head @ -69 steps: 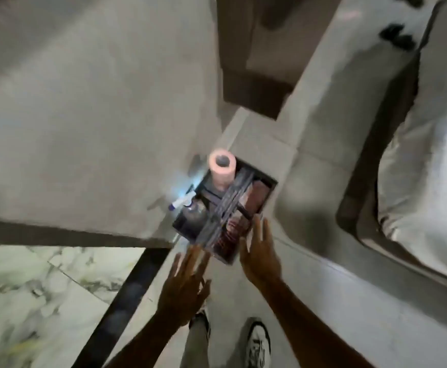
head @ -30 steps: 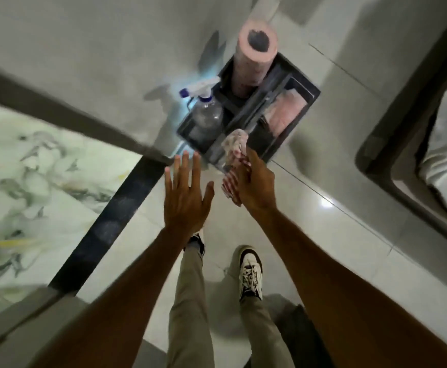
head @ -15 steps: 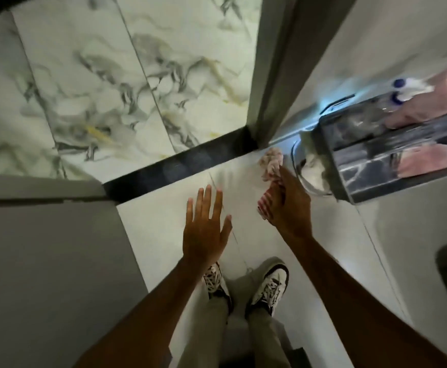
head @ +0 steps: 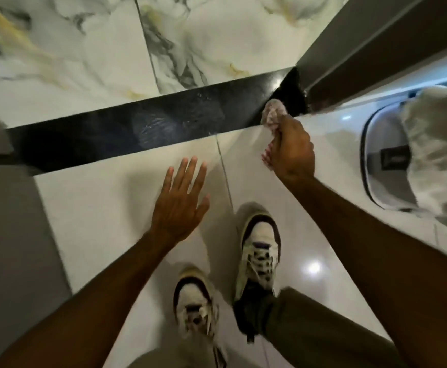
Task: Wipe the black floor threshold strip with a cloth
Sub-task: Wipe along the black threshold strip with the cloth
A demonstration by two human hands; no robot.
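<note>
The black floor threshold strip (head: pixel 142 128) runs across the floor from lower left to upper right, glossy, with faint smears near its middle. My right hand (head: pixel 292 150) is shut on a bunched pink-and-white cloth (head: pixel 273 114), and the cloth's top rests on the strip's right end, close to the door frame. My left hand (head: pixel 181 200) hovers open, fingers spread, over the white tile just below the strip, holding nothing.
Marbled tiles (head: pixel 110 49) lie beyond the strip. A grey door frame (head: pixel 363 49) rises at the right end. A white bin with a bag (head: pixel 403 160) stands at the right. A grey wall edge (head: pixel 10 235) is at left. My shoes (head: pixel 259 248) stand on the white tile.
I took the cloth from the caddy with my right hand, turned toward the doorway and came lower. The cloth has moved from above the white tile onto the strip's right end.
</note>
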